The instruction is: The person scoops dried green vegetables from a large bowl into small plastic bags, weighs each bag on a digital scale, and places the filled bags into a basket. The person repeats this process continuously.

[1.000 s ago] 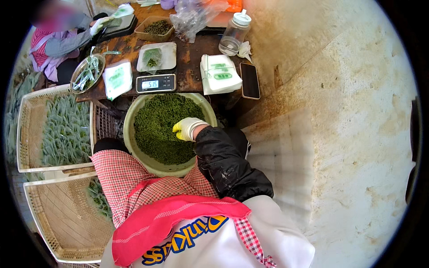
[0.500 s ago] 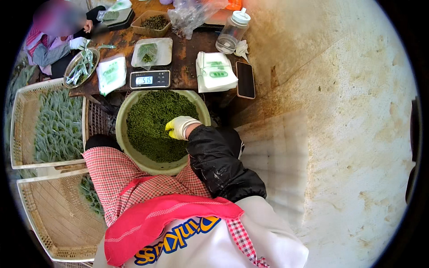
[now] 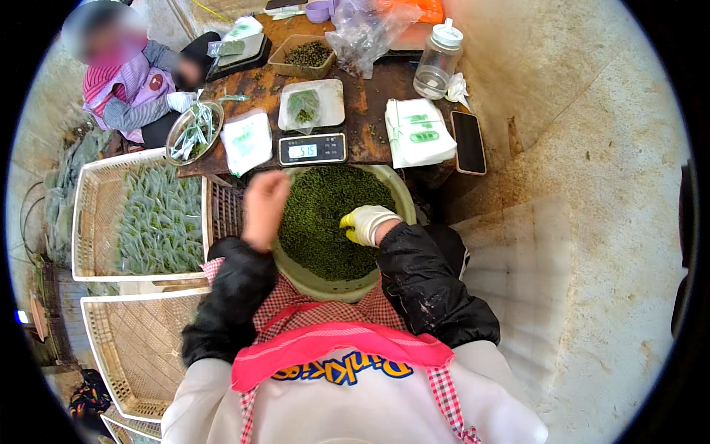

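Note:
A round pale green basin (image 3: 405, 211) full of small dark green granules (image 3: 325, 222) sits at my lap. My right hand (image 3: 364, 224), in a white glove with yellow fingertips, hovers over the granules with its fingers drawn together. Whatever it may hold is hidden. Bare and blurred by motion, my left hand (image 3: 265, 207) is above the basin's left rim. Beyond the basin stands a scale (image 3: 313, 149) with a lit display. A clear bag (image 3: 303, 106) with some green granules in it lies on the scale's white pan (image 3: 334, 111).
Stacks of printed white bags (image 3: 248, 140) flank the scale on the wooden table (image 3: 366, 153). A phone (image 3: 468, 142) and a clear bottle (image 3: 438, 63) are at the right. A metal bowl (image 3: 216, 122) holds packets. Left stands a crate (image 3: 89, 222) of filled bags; a co-worker (image 3: 137, 89) sits beyond.
My left arm has come into view, its hand raised by the basin's left rim. The whole scene has shifted rightward. My right hand remains over the granules, and the bag remains on the scale.

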Available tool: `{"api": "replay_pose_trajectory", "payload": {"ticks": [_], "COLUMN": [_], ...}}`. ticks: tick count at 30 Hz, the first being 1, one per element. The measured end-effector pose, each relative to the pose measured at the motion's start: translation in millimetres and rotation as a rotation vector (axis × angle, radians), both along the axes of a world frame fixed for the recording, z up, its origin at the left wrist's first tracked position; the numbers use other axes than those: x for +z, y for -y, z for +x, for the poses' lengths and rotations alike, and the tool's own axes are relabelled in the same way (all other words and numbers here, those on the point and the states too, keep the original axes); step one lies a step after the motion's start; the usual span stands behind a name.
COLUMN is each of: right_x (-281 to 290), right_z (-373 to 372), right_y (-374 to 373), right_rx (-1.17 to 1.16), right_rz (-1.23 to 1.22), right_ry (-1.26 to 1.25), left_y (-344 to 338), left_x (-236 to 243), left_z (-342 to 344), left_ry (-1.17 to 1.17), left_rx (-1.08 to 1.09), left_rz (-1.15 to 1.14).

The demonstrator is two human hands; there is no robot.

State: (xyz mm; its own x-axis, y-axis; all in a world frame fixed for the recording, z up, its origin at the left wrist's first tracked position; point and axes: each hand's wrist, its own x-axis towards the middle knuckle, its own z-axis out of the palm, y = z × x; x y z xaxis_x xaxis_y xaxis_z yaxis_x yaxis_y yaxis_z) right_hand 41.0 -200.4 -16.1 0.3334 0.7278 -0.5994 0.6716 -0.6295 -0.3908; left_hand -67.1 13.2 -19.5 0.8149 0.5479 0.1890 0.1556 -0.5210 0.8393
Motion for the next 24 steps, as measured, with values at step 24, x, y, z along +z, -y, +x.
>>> {"api": "replay_pose_trajectory", "payload": {"ticks": [24], "right_x": [0], "right_z": [-2], "right_y": [-9], "right_rx": [0.02], "right_rz": [-0.063], "right_ry": [-0.017], "left_y": [34], "left_x": [14], "left_z": [39], "left_ry": [0.254], "left_rx": [-0.147], "left_rz": [-0.644]}}
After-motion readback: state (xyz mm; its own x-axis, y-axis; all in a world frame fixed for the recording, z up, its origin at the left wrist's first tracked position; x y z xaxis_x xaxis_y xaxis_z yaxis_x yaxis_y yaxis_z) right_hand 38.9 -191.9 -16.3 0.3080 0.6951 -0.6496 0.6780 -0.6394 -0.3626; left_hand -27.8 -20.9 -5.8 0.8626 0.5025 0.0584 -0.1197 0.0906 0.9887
